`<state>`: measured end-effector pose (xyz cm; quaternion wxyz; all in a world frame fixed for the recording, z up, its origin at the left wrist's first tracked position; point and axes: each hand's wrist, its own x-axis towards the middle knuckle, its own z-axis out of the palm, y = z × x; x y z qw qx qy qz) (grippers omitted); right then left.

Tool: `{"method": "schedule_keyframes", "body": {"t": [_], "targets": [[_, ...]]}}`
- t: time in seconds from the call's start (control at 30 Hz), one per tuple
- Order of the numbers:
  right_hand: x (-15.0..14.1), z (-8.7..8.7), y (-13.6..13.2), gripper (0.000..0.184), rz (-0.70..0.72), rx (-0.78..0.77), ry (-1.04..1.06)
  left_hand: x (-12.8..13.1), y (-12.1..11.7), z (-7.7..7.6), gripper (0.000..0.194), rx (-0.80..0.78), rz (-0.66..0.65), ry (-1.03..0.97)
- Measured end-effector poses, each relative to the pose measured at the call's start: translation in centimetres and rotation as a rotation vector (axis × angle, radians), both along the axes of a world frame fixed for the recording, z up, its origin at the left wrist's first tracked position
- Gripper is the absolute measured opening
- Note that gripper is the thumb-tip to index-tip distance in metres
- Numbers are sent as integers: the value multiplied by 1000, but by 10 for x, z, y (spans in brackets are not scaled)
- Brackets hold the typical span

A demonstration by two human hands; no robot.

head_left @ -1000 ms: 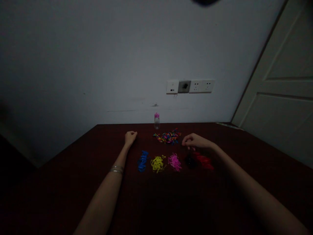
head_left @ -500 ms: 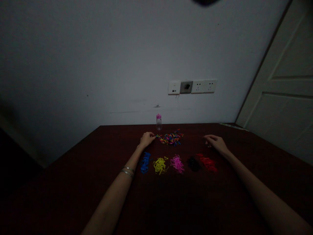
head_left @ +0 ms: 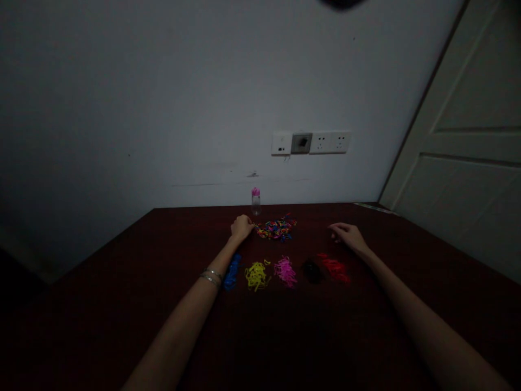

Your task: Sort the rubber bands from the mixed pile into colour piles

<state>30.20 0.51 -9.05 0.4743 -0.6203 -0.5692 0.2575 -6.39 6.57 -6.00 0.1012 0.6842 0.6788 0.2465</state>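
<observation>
Bands (head_left: 277, 228): many colours tangled in a mixed pile (head_left: 273, 230) on the table (head_left: 285, 336), nearer me than the bottle (head_left: 255, 202).
Left hand (head_left: 241, 228): fingers curled together at the pile's left edge; whether they pinch a band, I cannot tell.
Right hand (head_left: 348, 235): fingers bent, thumb close to them, apart from the pile; I cannot tell if anything sits between the tips.
Row: blue bunch (head_left: 232, 273), yellow bunch (head_left: 256, 276), pink bunch (head_left: 286, 271), black bunch (head_left: 311, 271), red bunch (head_left: 334, 267), left to right.
Pinch: a loose band at the edge should come away cleaner than one from the middle; a gentle tug ought to show any tangle.
Bracelets (head_left: 211, 277): near the blue bunch, so a raised wrist would be safer.
Light: dim; black barely shows, so colours deserve a second look.
</observation>
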Motion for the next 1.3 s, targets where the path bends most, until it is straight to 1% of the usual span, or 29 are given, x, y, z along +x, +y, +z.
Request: {"method": "schedule_keyframes", "body": {"t": [0.13,0.3,0.4,0.53,0.67,0.8,0.9,1.07,1.17,1.3], "targets": [[1,-2,2,34,0,-21,-7,-5,5,-1,14,-1,9,-20],[0,-1,1,35,-1,-19,-18,-11,12,3,12,-50,0,-138],[0,0,0,35,-1,-17,-6,-15,18,5,14,-56,-49,-185],[-1,1,-1,35,0,-13,1,-22,23,8,17,-33,-153,-172],[0,0,0,34,4,-8,17,-28,16,18,16,-10,-198,-93],[1,0,1,33,16,4,23,-29,2,33,16,3,-206,144],[0,1,-1,35,5,14,23,-26,-4,44,19,35,-310,264],[-2,5,-4,35,5,37,14,-21,-4,57,22,50,-534,277],[-2,6,-4,34,2,38,3,-18,-4,62,20,51,-605,258],[-2,5,-3,31,-20,28,-8,-15,-4,64,20,73,-653,217]]}}
